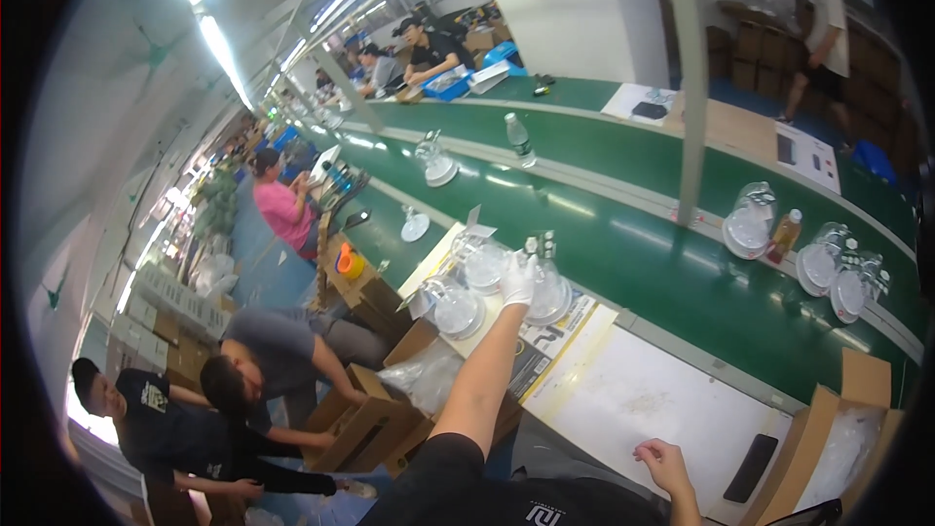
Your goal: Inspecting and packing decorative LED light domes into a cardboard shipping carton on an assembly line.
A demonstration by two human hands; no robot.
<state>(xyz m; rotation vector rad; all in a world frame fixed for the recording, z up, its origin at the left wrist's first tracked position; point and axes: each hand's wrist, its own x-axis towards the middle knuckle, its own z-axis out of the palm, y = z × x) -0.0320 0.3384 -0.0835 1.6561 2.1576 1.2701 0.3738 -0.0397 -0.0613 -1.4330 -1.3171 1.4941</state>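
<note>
My left hand (518, 279), in a white glove, is closed on the upper part of a clear plastic package with a round white base (550, 300). Its fingertips are partly lost among the shiny plastic. Two similar packages, one at the front left (455, 314) and one just behind it (480, 268), stand close beside that hand on the bench. Bare and loosely curled, my right hand (665, 468) hovers over the white board (638, 399) with nothing visible in it. A black phone (751, 469) lies to the right of that hand.
An opened cardboard box (828, 448) stands at the right. Beyond the bench runs a green conveyor (623, 258) with more clear packages (748, 224), an amber bottle (784, 237) and a water bottle (519, 141). A grey post (692, 88) rises there. At left, a person bends over a carton (365, 424).
</note>
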